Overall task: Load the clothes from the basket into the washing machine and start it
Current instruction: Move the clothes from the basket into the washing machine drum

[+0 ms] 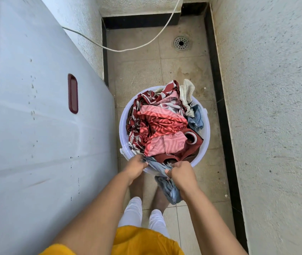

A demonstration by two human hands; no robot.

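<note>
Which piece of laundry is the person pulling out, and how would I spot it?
Find the round white basket on the tiled floor beside the big white washing machine. At its near rim, both hands grip one garment: the left hand and right hand. It is the pale blue cloth, hanging over the rim, unlike the red and pink patterned fabrics heaped inside.
</note>
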